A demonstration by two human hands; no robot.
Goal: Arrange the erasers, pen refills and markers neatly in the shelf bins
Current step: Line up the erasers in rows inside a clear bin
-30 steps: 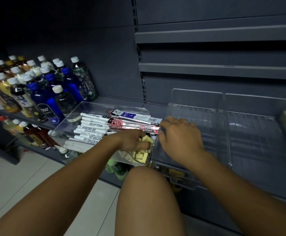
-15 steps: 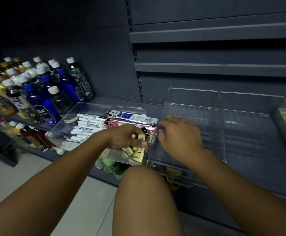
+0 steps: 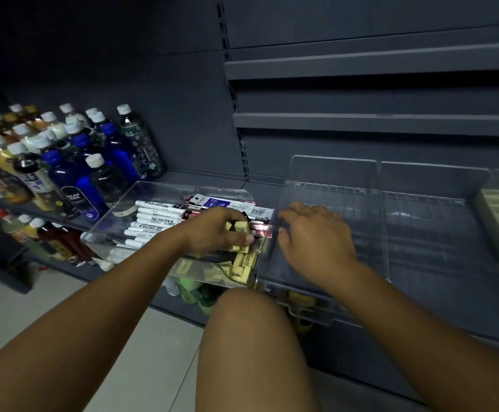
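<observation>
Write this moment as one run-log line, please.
left hand: grips yellow erasers | right hand: in clear bin, at left wall

You face a dark grey metal shelving unit with a plain back panel [image 3: 168,84]. A slotted upright [image 3: 232,93] divides it into two bays. In the right bay, note an upper shelf [image 3: 376,66] with a second shelf [image 3: 376,124] directly below it. In the left bay, capped drink bottles [image 3: 72,173] stand in rows, with more bottles [image 3: 54,239] on the level beneath. The floor [image 3: 108,337] is pale tile. Lighting is dim; the upper left corner is nearly black.
</observation>
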